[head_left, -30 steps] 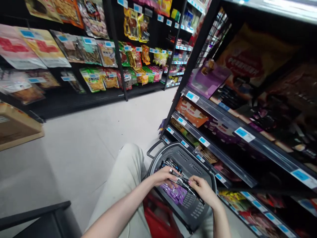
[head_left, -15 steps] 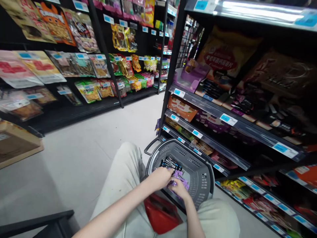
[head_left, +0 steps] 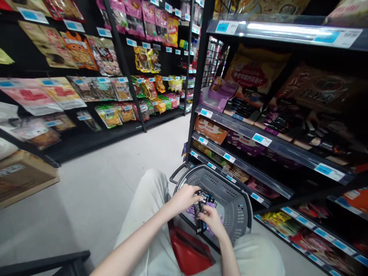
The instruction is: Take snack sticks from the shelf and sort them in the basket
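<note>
A grey shopping basket (head_left: 244, 203) stands between my knees. My left hand (head_left: 186, 197) is closed at the upper end of some slim black stick packets (head_left: 198, 218). Lower down, my right hand (head_left: 213, 221) pinches the same black packets from the right side. How many packets are in my fingers I cannot tell. Beneath my hands, purple packets (head_left: 211, 230) lie in the basket, and more dark sticks show behind my fingers.
A red bag or pouch (head_left: 189, 251) lies between my legs. Close on the right rises a shelf rack (head_left: 230, 124) with boxes and packets. Hanging snack bags (head_left: 106, 115) line the left wall unit. A cardboard box (head_left: 27, 180) sits on the floor at left.
The black stick packets are now up between my hands, where purple packets were at my fingers before. My left hand has shifted slightly up and left. The view has tilted up a little.
</note>
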`<action>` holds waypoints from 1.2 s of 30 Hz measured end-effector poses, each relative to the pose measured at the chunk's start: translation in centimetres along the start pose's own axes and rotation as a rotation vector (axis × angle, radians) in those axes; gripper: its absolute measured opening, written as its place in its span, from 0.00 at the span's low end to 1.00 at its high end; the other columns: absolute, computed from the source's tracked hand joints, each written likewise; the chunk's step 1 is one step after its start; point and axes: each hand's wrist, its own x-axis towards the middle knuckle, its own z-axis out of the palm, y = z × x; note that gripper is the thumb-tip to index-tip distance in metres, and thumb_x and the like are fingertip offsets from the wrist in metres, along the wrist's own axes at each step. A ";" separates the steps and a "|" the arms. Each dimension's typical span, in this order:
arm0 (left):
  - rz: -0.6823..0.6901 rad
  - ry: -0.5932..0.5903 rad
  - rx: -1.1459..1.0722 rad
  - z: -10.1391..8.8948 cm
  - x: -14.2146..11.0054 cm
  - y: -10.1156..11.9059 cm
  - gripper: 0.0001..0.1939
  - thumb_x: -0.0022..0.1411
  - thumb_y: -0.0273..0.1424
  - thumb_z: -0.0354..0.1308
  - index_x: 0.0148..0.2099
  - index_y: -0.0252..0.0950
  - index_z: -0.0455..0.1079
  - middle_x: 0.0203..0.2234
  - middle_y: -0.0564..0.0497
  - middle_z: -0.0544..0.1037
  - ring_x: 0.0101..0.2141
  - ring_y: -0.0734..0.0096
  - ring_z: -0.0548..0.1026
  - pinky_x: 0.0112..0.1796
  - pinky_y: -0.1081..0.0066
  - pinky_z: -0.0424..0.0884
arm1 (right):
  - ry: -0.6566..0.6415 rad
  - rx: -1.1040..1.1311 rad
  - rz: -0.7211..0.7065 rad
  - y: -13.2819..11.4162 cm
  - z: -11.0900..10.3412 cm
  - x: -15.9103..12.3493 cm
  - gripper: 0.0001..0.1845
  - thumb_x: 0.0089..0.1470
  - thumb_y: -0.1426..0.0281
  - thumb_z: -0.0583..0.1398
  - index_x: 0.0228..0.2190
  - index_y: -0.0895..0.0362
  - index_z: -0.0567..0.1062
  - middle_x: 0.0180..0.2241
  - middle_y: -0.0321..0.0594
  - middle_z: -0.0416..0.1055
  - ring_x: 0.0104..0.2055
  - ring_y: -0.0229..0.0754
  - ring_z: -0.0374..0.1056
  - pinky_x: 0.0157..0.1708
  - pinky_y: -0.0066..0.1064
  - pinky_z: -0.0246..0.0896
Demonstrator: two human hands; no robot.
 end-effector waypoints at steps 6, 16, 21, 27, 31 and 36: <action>-0.033 0.015 -0.147 1.0 1.0 -1.8 0.09 0.49 0.34 0.51 0.30 0.34 0.68 0.21 0.54 0.71 0.24 0.75 0.67 0.26 0.77 0.57 | -0.016 0.075 0.095 -0.4 1.3 0.1 0.17 0.40 0.58 0.59 0.27 0.59 0.65 0.21 0.35 0.69 0.18 0.37 0.65 0.17 0.27 0.57; -0.093 -0.185 -0.570 5.0 1.7 -5.8 0.13 0.43 0.35 0.56 0.30 0.30 0.69 0.21 0.56 0.70 0.23 0.76 0.66 0.24 0.79 0.60 | -0.114 0.191 0.266 0.7 0.4 0.0 0.21 0.40 0.55 0.57 0.30 0.60 0.68 0.23 0.37 0.71 0.21 0.39 0.67 0.22 0.30 0.60; -0.120 -0.232 -0.759 6.5 2.3 -7.0 0.15 0.41 0.34 0.59 0.32 0.30 0.69 0.22 0.54 0.71 0.24 0.76 0.67 0.26 0.77 0.63 | -0.082 0.235 0.288 1.6 0.8 0.6 0.19 0.39 0.57 0.59 0.26 0.62 0.69 0.20 0.38 0.70 0.21 0.39 0.67 0.23 0.30 0.60; -0.311 -0.007 -1.146 8.1 2.5 -7.2 0.27 0.45 0.36 0.57 0.47 0.34 0.57 0.37 0.45 0.69 0.30 0.75 0.70 0.30 0.73 0.65 | 0.269 0.383 0.145 2.2 1.3 1.8 0.25 0.41 0.52 0.55 0.32 0.60 0.70 0.27 0.42 0.72 0.29 0.43 0.68 0.27 0.33 0.62; -0.245 -0.322 -1.072 10.0 1.3 -6.2 0.38 0.34 0.30 0.64 0.50 0.37 0.53 0.40 0.44 0.67 0.27 0.76 0.69 0.29 0.73 0.65 | 0.517 0.470 -0.016 2.4 0.1 2.3 0.26 0.45 0.51 0.50 0.41 0.54 0.66 0.35 0.38 0.70 0.38 0.41 0.65 0.36 0.32 0.60; -0.155 -0.229 -0.821 11.3 0.9 -4.7 0.27 0.40 0.31 0.60 0.45 0.33 0.60 0.27 0.53 0.70 0.27 0.77 0.67 0.30 0.75 0.62 | 0.501 0.567 -0.069 1.9 -1.2 1.8 0.24 0.47 0.53 0.49 0.45 0.49 0.62 0.34 0.34 0.70 0.37 0.39 0.65 0.41 0.37 0.58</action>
